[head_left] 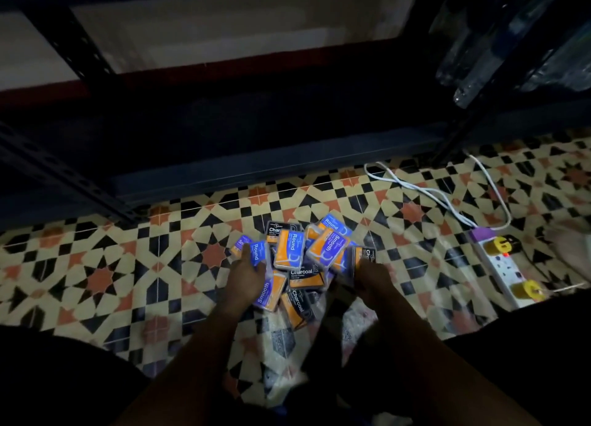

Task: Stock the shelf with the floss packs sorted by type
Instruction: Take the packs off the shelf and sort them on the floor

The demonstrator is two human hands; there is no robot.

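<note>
Nearest, the left hand (248, 273) rests on a Round pack (256, 254), fingers curled at its edge; the right hand (372, 276) grips a Charcoal pack (366, 259). The pile (297, 265) lies on the tiles (96, 265), before the dark shelf (224, 131).

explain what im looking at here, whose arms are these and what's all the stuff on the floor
This is one picture from a camera worn on a person's head, looking down at their own bare arms; there is no machine. On the patterned tile floor lies a heap of floss packs, labelled Round, Smooth and Charcoal. The left hand touches a blue Round pack; the right hand is at a Charcoal pack, but blur hides the fingers. Beyond stands a dark metal shelf. At right are a power strip and white cable.
</note>
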